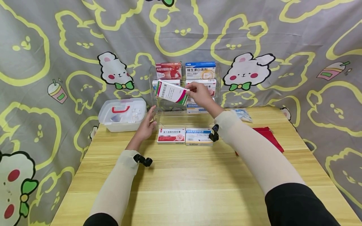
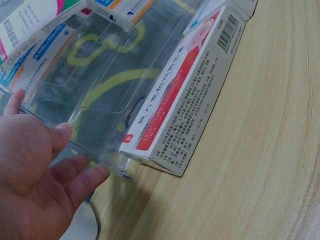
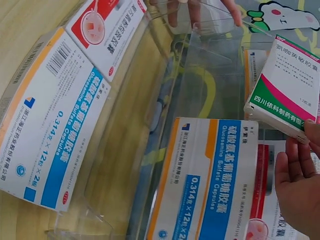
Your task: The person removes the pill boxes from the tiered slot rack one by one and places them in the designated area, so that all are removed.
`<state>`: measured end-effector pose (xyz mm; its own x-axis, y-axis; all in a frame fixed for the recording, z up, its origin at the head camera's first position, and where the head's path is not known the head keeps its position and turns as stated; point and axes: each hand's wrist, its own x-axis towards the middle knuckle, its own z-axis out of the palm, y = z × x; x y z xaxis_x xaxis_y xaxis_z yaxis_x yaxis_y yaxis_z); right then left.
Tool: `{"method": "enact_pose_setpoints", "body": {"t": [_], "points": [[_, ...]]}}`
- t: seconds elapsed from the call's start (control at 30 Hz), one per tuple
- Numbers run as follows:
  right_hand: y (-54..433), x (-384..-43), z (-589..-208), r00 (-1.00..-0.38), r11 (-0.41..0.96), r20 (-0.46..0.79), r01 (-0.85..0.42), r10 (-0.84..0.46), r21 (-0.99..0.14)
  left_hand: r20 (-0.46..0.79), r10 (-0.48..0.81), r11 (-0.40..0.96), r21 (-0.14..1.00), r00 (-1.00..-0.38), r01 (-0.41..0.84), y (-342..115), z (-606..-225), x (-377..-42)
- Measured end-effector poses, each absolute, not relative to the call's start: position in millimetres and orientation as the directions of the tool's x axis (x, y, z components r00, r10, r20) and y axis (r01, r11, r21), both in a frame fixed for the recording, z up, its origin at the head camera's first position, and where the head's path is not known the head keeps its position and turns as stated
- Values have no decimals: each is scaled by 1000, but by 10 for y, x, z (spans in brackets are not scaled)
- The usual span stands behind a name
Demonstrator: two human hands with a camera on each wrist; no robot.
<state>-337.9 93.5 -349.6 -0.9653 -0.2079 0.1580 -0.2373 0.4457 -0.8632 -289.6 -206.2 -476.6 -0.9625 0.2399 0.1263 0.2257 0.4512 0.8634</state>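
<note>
My right hand (image 1: pixel 200 95) pinches the right end of a white medicine box (image 1: pixel 171 92) with green and magenta corners. The box is tilted in front of the transparent tiered rack (image 1: pixel 183 117), partly covering a box behind it. With fingers extended, my left hand (image 1: pixel 145 125) touches the rack's left side edge; the left wrist view shows its thumb and fingers (image 2: pixel 82 187) about that edge. On the top tier are a red box (image 1: pixel 168 71) and a blue-and-white box (image 1: pixel 200 71). Lower right, a blue-and-white glucosamine box (image 3: pixel 210 175) sits in the rack.
At the rack's foot lie a red-and-white box (image 1: pixel 171 135) and another glucosamine box (image 1: pixel 199 136). A lidded plastic container (image 1: pixel 122 122) with a red handle stands left. To the right are a small plastic packet (image 1: pixel 243 115) and a red cloth pouch (image 1: pixel 267 138). A patterned curtain hangs behind.
</note>
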Motion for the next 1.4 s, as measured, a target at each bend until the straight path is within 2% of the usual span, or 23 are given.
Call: {"method": "enact_pose_setpoints", "body": {"t": [0.33,0.67,1.03,1.4], "points": [[1004,-3299,-3441,-961,458,182,-261,-208,-850,111,242,444,870,-964,212,-2077,-4775,-2913],[1086,-3078,-3464,-940,434,195,-305,-279,-848,118,239,446,869,-964,217,-2072,-4773,-2915],[1202,-2827,-3623,-936,488,163,-305,-312,-818,115,234,451,867,-965,212,-2068,-4780,-2915],[1268,-2575,-3911,-904,445,155,-339,-399,-829,137,262,413,879,-955,239,-2066,-4777,-2911]]}}
